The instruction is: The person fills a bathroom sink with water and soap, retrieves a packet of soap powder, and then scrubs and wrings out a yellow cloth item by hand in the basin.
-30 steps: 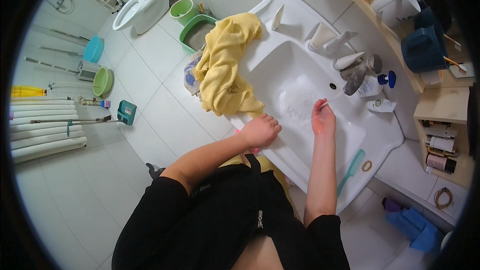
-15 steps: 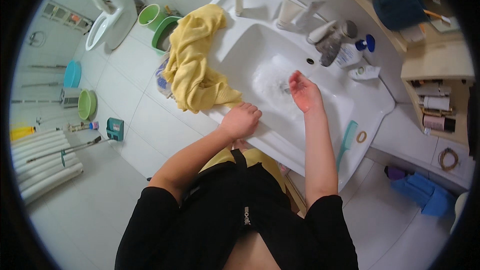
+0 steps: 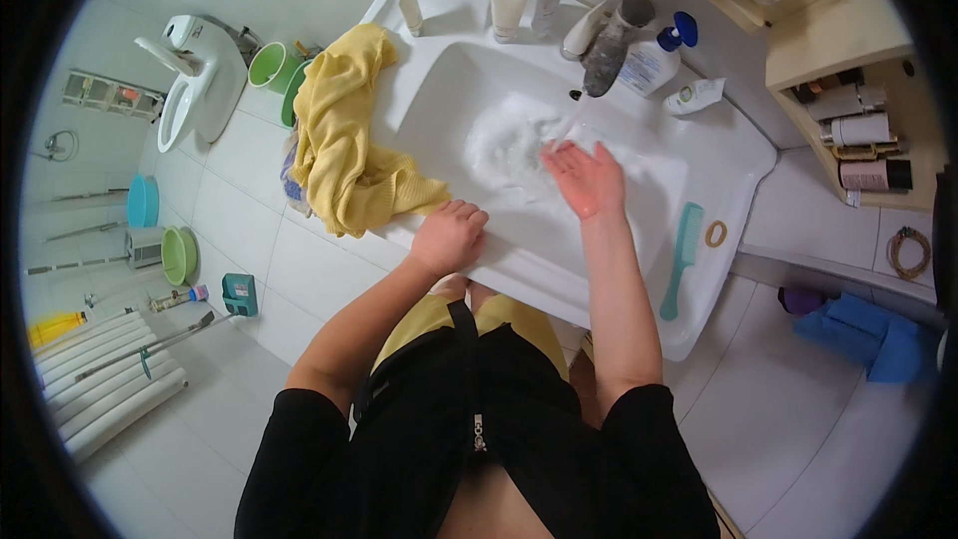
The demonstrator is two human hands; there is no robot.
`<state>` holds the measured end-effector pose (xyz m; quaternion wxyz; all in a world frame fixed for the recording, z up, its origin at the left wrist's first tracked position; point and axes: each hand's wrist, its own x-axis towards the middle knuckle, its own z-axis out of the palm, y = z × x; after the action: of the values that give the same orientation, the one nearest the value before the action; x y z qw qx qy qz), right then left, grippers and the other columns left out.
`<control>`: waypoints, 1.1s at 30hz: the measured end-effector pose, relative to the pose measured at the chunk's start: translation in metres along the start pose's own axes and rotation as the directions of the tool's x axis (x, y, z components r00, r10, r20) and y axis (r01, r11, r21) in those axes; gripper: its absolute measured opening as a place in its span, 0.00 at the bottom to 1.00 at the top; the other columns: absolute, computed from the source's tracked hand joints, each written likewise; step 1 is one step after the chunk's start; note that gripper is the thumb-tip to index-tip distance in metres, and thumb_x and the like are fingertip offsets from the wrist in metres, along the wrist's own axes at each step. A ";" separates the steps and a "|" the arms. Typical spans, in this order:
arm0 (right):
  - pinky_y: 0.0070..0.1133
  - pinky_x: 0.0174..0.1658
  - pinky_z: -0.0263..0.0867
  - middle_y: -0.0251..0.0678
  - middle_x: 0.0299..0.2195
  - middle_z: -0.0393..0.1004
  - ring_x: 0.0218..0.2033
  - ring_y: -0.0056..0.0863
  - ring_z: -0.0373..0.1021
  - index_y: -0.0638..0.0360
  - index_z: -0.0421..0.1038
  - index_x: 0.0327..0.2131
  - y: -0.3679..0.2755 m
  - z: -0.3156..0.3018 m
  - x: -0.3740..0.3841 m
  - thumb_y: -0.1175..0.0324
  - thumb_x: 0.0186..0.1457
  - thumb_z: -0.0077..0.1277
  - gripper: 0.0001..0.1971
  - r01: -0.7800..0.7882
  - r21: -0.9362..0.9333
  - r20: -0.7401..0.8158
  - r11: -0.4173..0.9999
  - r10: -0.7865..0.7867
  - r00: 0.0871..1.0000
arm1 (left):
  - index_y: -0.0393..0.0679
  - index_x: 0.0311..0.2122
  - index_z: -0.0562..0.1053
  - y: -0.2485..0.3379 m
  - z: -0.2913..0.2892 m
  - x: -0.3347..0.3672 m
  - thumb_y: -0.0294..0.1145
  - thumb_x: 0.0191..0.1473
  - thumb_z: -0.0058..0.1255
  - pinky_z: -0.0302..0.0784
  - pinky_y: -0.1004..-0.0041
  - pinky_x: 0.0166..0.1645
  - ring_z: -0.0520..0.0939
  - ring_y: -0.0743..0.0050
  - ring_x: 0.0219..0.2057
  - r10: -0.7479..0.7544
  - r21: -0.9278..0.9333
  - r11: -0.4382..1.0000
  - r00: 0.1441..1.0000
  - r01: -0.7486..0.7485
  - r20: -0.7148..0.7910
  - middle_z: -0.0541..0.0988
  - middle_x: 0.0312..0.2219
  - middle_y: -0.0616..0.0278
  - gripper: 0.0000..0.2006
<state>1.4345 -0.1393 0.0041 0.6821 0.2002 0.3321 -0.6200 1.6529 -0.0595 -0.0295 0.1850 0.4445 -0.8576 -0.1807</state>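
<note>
One left hand [image 3: 449,238] curled beside the yellow sweater [image 3: 344,130], can't tell its grip; right hand [image 3: 589,183] spread, empty, above foamy water [image 3: 494,140]!

washbasin [image 3: 738,165]: white, ceramic by look, smooth, glossy. water [image 3: 499,145] in it: frothy, broken surface. garment [image 3: 339,130]: yellow knitted cloth, matt, ribbed at edge. tap [image 3: 606,65]: grey metal by look, dull sheen. comb [image 3: 683,255]: teal plastic, smooth. pump bottle [image 3: 651,67]: smooth plastic, glossy blue head. shelf [image 3: 793,50]: pale wood or wood-look board. top [image 3: 529,389]: black cloth, matt; zip pull [image 3: 478,431]: shiny metal. floor tiles [image 3: 239,180]: smooth, faint gloss.
</note>
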 end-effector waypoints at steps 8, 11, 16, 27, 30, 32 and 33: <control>0.39 0.58 0.53 0.55 0.46 0.58 0.51 0.47 0.56 0.77 0.53 0.43 0.007 0.006 0.012 0.61 0.61 0.30 0.21 -0.068 -0.063 0.122 0.996 0.076 0.990 | 0.42 0.28 0.70 -0.041 0.050 -0.034 0.26 0.39 0.50 0.70 0.69 0.34 0.74 0.66 0.28 0.067 0.231 0.971 0.997 -0.057 -0.034 0.73 0.25 0.62 0.07; 0.35 0.56 0.59 0.52 0.43 0.62 0.49 0.42 0.61 0.73 0.58 0.41 0.005 0.009 0.006 0.70 0.59 0.33 0.13 -0.046 0.090 0.168 0.995 0.031 0.985 | 0.42 0.29 0.70 -0.038 0.043 -0.024 0.25 0.38 0.52 0.69 0.71 0.32 0.73 0.68 0.27 0.123 0.056 0.991 0.989 -0.119 -0.080 0.71 0.24 0.64 0.08; 0.29 0.47 0.69 0.48 0.36 0.68 0.40 0.40 0.69 0.70 0.63 0.39 0.009 0.005 0.021 0.79 0.57 0.36 0.08 0.001 -0.043 0.263 0.999 0.010 0.965 | 0.42 0.32 0.71 -0.092 0.071 -0.048 0.26 0.40 0.53 0.69 0.70 0.34 0.73 0.66 0.28 0.000 -0.274 0.961 0.986 0.046 0.164 0.72 0.27 0.62 0.10; 0.34 0.56 0.52 0.38 0.56 0.58 0.58 0.31 0.54 0.57 0.58 0.55 -0.049 0.015 -0.115 0.63 0.56 0.43 0.24 0.528 -0.525 0.634 0.667 -0.109 0.766 | 0.42 0.37 0.70 -0.056 0.043 -0.015 0.31 0.44 0.53 0.69 0.67 0.39 0.74 0.65 0.34 0.242 0.145 0.960 0.970 -0.239 0.001 0.72 0.32 0.59 0.13; 0.31 0.55 0.53 0.35 0.54 0.63 0.54 0.29 0.60 0.56 0.62 0.53 -0.027 -0.031 -0.090 0.62 0.53 0.47 0.24 0.442 -0.842 0.393 0.310 -0.209 0.895 | 0.42 0.33 0.70 -0.081 0.061 -0.016 0.31 0.43 0.53 0.69 0.66 0.34 0.74 0.64 0.30 0.353 0.235 0.922 0.917 -0.308 -0.185 0.72 0.28 0.59 0.10; 0.28 0.52 0.58 0.34 0.51 0.66 0.52 0.27 0.62 0.56 0.64 0.52 -0.059 -0.109 -0.041 0.64 0.51 0.49 0.23 -0.072 -0.839 0.090 -0.539 -0.268 0.959 | 0.43 0.29 0.71 -0.059 0.070 -0.003 0.29 0.42 0.52 0.68 0.65 0.31 0.73 0.63 0.27 0.332 0.137 0.941 0.917 -0.308 -0.221 0.72 0.25 0.59 0.06; 0.27 0.50 0.59 0.34 0.49 0.67 0.50 0.26 0.63 0.56 0.65 0.50 -0.045 -0.098 -0.055 0.63 0.52 0.49 0.21 0.053 -0.940 0.154 -0.337 -0.284 0.946 | 0.44 0.27 0.71 -0.059 0.063 -0.005 0.28 0.41 0.52 0.67 0.64 0.29 0.73 0.62 0.25 0.297 0.117 0.954 0.925 -0.276 -0.236 0.71 0.23 0.59 0.05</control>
<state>1.3699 -0.0394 -0.0200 0.4358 -0.4384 0.7667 -0.1732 1.6666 -0.0782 -0.1127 0.2980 0.3409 -0.8897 -0.0589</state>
